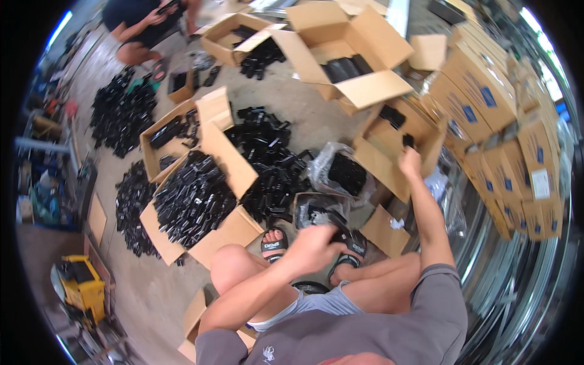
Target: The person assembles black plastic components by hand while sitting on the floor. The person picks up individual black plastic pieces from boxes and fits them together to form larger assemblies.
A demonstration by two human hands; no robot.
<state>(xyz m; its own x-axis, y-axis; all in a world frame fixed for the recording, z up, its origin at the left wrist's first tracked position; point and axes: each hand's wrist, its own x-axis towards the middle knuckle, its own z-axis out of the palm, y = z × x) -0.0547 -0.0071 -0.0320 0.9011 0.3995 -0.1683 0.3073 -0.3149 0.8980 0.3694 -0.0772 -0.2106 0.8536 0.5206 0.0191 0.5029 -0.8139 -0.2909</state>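
My right hand reaches out to the right with its fingers closed on a small black part. It is over an open cardboard box, where a block of black parts lies at the far side. My left hand is curled in front of my knees, smeared by motion. A dark piece shows at its fingers, apparently held; its exact shape is unclear. Just beyond that hand stands a small plastic-lined bin with black parts. A clear bag of black parts lies between this bin and the right box.
Loose black parts are heaped on the floor ahead. An overfull carton stands left, and a large open box farther off. Stacked cartons and long metal profiles line the right. A co-worker squats far left.
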